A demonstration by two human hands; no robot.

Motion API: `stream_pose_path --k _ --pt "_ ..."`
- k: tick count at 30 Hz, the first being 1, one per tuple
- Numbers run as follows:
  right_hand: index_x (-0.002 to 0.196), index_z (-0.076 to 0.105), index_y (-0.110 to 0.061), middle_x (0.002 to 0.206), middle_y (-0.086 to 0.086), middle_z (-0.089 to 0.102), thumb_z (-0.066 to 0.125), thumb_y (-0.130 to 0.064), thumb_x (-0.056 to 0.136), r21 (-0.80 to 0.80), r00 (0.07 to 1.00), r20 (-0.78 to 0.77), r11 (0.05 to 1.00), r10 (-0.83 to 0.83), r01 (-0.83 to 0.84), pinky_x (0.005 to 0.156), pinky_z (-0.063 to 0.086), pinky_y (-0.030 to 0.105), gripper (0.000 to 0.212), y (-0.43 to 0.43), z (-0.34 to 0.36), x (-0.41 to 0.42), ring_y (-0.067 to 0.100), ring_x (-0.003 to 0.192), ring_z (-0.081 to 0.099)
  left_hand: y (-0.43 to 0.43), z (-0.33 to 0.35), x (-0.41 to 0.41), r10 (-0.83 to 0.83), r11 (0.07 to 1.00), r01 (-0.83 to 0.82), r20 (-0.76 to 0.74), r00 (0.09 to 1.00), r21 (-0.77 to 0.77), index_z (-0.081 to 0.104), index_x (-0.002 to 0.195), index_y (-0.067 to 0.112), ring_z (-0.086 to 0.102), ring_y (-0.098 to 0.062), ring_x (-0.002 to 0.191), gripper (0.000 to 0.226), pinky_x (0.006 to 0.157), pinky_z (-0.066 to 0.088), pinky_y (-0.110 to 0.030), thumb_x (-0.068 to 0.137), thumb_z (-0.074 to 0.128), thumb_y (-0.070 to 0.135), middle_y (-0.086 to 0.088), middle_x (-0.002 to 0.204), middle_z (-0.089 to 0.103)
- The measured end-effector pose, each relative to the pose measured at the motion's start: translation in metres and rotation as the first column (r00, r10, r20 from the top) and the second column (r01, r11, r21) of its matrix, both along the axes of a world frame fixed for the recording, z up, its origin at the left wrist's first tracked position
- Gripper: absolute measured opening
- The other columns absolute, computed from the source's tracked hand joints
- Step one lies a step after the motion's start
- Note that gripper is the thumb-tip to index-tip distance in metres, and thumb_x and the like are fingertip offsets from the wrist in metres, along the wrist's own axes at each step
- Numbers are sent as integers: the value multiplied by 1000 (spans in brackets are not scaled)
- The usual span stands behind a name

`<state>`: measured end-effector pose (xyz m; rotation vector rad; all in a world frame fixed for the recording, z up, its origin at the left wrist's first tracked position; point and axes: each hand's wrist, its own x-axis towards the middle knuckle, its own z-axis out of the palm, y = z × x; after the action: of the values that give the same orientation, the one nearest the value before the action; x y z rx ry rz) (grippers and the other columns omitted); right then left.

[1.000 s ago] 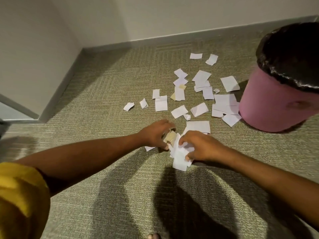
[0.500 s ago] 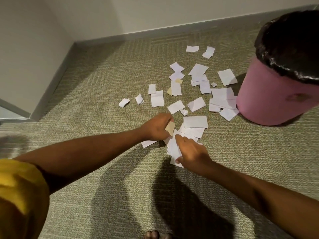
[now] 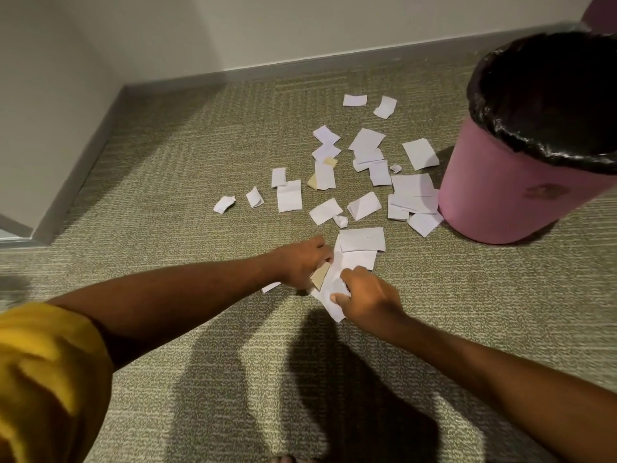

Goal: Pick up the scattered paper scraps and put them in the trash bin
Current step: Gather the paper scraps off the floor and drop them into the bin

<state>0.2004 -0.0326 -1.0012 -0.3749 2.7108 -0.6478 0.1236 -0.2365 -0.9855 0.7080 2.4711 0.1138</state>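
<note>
carpet (image 3: 160, 182) under everything | trash bin (image 3: 500, 195) upright at your far right, black liner over its rim | paper scraps (image 3: 362, 238) scattered from the bin's foot to your hands | your right grip (image 3: 367, 299) curled on a white bunch (image 3: 334, 282) | your left grip (image 3: 300, 262) pinches a tan scrap (image 3: 320, 277)

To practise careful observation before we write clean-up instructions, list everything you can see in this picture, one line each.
loose scraps: more than twenty, mostly white, two tan, on the carpet beyond the hands
gathered scraps: small bunch, white, between the hands
tan scrap: one, tan, in the left hand
trash bin: one, pink, right side
liner: one, black, over the bin's rim
carpet: olive-beige, whole floor
baseboard: grey, foot of the wall
sleeve: one, yellow, lower left
left hand: holds the tan scrap
right hand: grips the gathered scraps
</note>
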Motion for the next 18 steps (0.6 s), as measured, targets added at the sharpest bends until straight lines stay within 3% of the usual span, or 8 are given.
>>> stream_pose_path --k 4,7,10,13,18 --pt "101 58 -23 118 0 49 66 -47 97 -26 995 -76 998 -63 61 76 43 38 26 22 -2 -2 23 108 50 6 1 -1 40 999 -41 36 999 10 49 138 15 50 -16 88 73 64 42 -30 77 90 18 -4 132 42" --pt "106 65 -23 124 -8 44 69 -45 93 -24 996 -69 998 -58 57 74 42 36 26 42 -4 -7 16 113 42 9 3 0 74 997 -75 43 996 9 49 135 16 51 -15 88 72 59 44 -28 75 89 15 -4 130 43" --pt "105 63 -29 121 -14 49 74 -38 92 -33 1000 -13 999 -19 19 78 46 37 19 53 -6 -9 14 113 45 11 0 3 114 993 -114 37 993 14 51 133 17 46 -7 82 71 55 39 -24 74 88 9 -3 126 44" --pt "93 54 -34 106 -15 53 78 -29 91 -65 1000 20 998 13 -11 77 46 37 24 59 -7 -5 14 100 52 12 -1 4 147 989 -148 44 988 17 51 133 17 44 -6 80 70 54 35 -23 74 86 8 -1 120 43" --pt "86 59 -27 91 -13 61 70 -21 89 -75 1000 29 997 2 0 67 50 36 13 69 -10 4 16 82 60 10 -1 3 187 982 -187 24 982 12 54 131 16 55 -21 98 63 68 47 -30 76 84 18 -3 122 47"
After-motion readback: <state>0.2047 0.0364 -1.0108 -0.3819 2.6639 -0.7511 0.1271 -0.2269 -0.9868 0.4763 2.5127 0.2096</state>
